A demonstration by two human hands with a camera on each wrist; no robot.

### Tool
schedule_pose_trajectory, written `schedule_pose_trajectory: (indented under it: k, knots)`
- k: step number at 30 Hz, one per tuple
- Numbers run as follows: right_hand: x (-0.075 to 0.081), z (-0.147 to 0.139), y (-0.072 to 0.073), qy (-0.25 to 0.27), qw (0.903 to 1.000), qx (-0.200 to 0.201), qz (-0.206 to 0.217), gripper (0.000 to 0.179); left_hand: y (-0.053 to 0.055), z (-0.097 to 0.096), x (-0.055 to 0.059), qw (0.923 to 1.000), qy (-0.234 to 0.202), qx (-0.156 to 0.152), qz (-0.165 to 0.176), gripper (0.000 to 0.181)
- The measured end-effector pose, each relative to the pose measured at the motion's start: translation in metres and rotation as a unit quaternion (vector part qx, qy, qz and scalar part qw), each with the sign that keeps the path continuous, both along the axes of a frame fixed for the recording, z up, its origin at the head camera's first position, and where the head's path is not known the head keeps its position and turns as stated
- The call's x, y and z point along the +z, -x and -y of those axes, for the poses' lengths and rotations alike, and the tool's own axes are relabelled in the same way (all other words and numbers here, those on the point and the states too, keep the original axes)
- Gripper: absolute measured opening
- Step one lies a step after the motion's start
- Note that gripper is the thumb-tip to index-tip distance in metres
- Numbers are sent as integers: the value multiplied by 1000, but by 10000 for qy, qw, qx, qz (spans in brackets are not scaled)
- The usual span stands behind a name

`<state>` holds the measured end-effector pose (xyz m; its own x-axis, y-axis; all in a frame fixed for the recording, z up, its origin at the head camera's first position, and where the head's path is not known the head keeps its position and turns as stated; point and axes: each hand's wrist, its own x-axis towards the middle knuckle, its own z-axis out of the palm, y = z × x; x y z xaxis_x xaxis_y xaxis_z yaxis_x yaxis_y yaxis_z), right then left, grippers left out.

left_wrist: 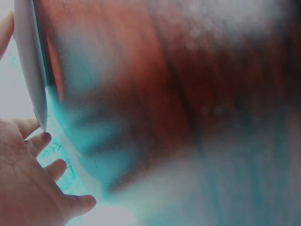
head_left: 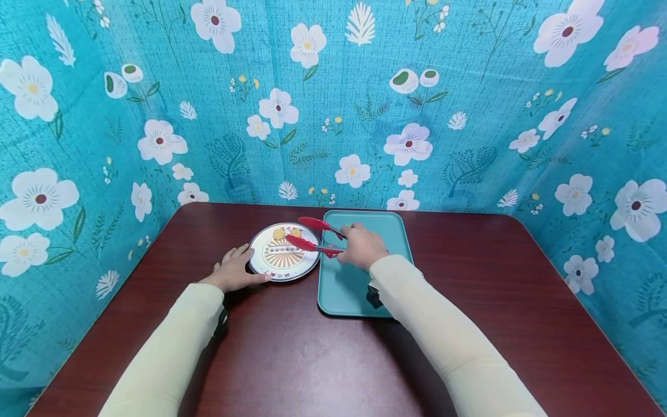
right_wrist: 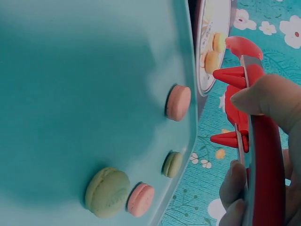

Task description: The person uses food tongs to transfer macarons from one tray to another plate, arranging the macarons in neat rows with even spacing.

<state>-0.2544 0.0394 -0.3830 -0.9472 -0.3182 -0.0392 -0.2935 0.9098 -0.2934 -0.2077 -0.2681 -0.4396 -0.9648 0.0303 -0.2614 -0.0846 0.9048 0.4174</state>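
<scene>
My left hand holds the left rim of a round white plate with a printed sunburst pattern, its thumb along the front edge. In the left wrist view the plate's edge stands between thumb and fingers, the other fingers spread. Two yellowish macarons lie on the plate's far side. Red-tipped metal tongs are gripped in my right hand; their arms are spread, with the tips over the plate. Nothing shows between the tips.
A teal tray lies to the right of the plate, under my right hand. In the right wrist view it bears two pink macarons and two green macarons. A dark red wooden table carries everything, with a floral blue curtain behind.
</scene>
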Motion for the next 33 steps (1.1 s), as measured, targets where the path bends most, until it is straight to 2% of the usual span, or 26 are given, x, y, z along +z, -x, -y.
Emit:
schedule_pose_trajectory:
  k: [14, 33]
  knots:
    - [7, -10, -9, 149, 9999, 7, 46, 79, 0, 1, -1, 10000, 15, -26, 2, 112]
    - [14, -32, -22, 426, 9990, 73, -148, 82, 0, 1, -1, 10000, -18, -25, -37, 112]
